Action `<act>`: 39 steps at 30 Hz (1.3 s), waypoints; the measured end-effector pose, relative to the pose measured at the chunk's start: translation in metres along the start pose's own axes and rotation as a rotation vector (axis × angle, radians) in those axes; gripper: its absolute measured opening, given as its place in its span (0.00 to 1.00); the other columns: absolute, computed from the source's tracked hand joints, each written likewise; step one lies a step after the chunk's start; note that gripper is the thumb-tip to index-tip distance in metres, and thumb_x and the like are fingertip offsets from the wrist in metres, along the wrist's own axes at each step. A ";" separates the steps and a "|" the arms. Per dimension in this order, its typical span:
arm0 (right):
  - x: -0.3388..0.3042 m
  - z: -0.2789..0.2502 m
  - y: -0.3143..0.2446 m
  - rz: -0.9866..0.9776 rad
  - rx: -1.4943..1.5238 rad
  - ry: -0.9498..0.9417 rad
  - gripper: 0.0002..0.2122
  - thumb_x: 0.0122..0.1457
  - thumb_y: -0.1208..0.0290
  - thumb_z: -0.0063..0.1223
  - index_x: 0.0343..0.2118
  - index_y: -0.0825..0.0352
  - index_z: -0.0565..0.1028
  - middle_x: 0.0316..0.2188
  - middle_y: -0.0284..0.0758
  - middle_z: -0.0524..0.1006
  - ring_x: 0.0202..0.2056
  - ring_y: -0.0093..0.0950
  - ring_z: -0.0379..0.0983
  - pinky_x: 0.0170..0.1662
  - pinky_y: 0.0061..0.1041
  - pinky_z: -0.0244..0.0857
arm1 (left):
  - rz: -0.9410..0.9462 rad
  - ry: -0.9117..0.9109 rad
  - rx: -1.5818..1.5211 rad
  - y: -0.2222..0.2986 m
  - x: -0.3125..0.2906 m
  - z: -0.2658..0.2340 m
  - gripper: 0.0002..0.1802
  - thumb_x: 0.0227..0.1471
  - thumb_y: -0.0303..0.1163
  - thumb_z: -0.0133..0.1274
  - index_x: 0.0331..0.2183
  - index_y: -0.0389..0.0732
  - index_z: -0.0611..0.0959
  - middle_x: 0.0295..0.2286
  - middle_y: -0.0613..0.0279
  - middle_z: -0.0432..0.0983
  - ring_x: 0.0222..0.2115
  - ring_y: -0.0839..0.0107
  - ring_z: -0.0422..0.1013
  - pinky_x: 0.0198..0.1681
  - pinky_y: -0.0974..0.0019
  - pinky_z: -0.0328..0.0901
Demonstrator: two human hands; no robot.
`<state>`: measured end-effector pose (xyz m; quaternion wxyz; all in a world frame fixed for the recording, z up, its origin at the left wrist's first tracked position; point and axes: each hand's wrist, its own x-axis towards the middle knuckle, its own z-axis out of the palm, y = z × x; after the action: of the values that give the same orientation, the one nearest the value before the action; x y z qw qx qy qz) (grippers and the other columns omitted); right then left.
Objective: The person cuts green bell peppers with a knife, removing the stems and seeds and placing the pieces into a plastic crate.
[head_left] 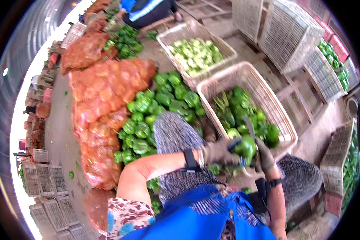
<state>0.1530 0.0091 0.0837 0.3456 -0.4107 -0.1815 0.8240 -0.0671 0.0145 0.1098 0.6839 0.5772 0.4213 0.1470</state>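
My left hand [221,153], in a grey-brown work glove, is closed around a green bell pepper [246,147] in front of my body. In my gloved right hand [265,155] is a knife [250,128], its blade pointing up beside the pepper; the handle is mostly hidden by the fingers. Just beyond both hands stands a pale plastic crate [265,86] partly filled with green bell peppers [240,106]. To the left of my knee lies a heap of loose green bell peppers [146,120].
Big orange mesh sacks [108,90] lie along the left side. Farther off, another crate [224,40] holds pale green chunks [196,54]. Stacked crates [288,34] stand on wooden pallets [294,90] at the right. A person in blue [142,12] sits at the top.
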 end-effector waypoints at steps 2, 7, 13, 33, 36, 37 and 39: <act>-0.002 0.004 -0.006 -0.054 0.071 -0.020 0.19 0.64 0.59 0.45 0.51 0.66 0.68 0.45 0.37 0.76 0.46 0.30 0.73 0.54 0.31 0.66 | 0.114 -0.076 -0.665 -0.005 0.004 0.007 0.31 0.46 0.39 0.63 0.51 0.38 0.73 0.40 0.64 0.76 0.39 0.76 0.71 0.42 0.69 0.70; -0.007 -0.011 -0.009 0.071 0.118 -0.143 0.18 0.60 0.56 0.49 0.44 0.67 0.71 0.29 0.36 0.78 0.19 0.21 0.72 0.19 0.16 0.66 | 0.153 -0.053 -0.580 0.003 0.007 0.006 0.31 0.48 0.37 0.52 0.53 0.35 0.70 0.43 0.59 0.75 0.41 0.72 0.72 0.45 0.68 0.67; 0.001 -0.015 -0.004 -0.080 -0.022 0.106 0.17 0.57 0.54 0.53 0.35 0.67 0.74 0.17 0.29 0.73 0.10 0.16 0.62 0.11 0.14 0.54 | 0.278 0.098 -0.385 -0.029 0.040 0.012 0.31 0.46 0.33 0.57 0.53 0.39 0.70 0.44 0.63 0.74 0.44 0.75 0.70 0.47 0.68 0.67; 0.042 -0.056 0.002 -0.283 -0.583 0.659 0.20 0.54 0.52 0.55 0.30 0.70 0.75 0.21 0.40 0.77 0.15 0.28 0.70 0.20 0.27 0.63 | 0.179 0.211 -1.350 -0.065 0.110 -0.082 0.28 0.54 0.53 0.51 0.42 0.37 0.78 0.34 0.51 0.78 0.30 0.57 0.75 0.35 0.54 0.73; 0.050 -0.065 0.014 -0.195 -0.270 0.581 0.20 0.56 0.52 0.55 0.36 0.68 0.72 0.18 0.37 0.76 0.09 0.24 0.63 0.12 0.23 0.54 | 0.175 0.421 -1.281 -0.035 0.133 -0.138 0.25 0.56 0.50 0.50 0.41 0.35 0.75 0.32 0.48 0.77 0.29 0.57 0.75 0.34 0.55 0.74; 0.052 -0.064 0.014 -0.176 -0.198 0.548 0.20 0.56 0.53 0.55 0.38 0.68 0.70 0.18 0.37 0.75 0.09 0.25 0.62 0.12 0.23 0.54 | 0.258 0.511 -1.233 -0.018 0.138 -0.164 0.25 0.58 0.50 0.48 0.41 0.35 0.73 0.31 0.48 0.77 0.25 0.58 0.75 0.30 0.57 0.75; 0.049 -0.063 0.004 -0.094 -0.033 0.603 0.19 0.56 0.54 0.54 0.39 0.66 0.67 0.18 0.38 0.75 0.08 0.24 0.60 0.11 0.22 0.53 | 0.165 0.746 -0.936 0.072 0.113 -0.173 0.26 0.60 0.51 0.45 0.41 0.34 0.73 0.29 0.50 0.77 0.22 0.59 0.75 0.27 0.59 0.76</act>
<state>0.1810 0.0419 0.0167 0.4150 -0.6333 -0.1028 0.6451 -0.1072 0.2282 0.1335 0.6575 0.1552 0.4772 0.5620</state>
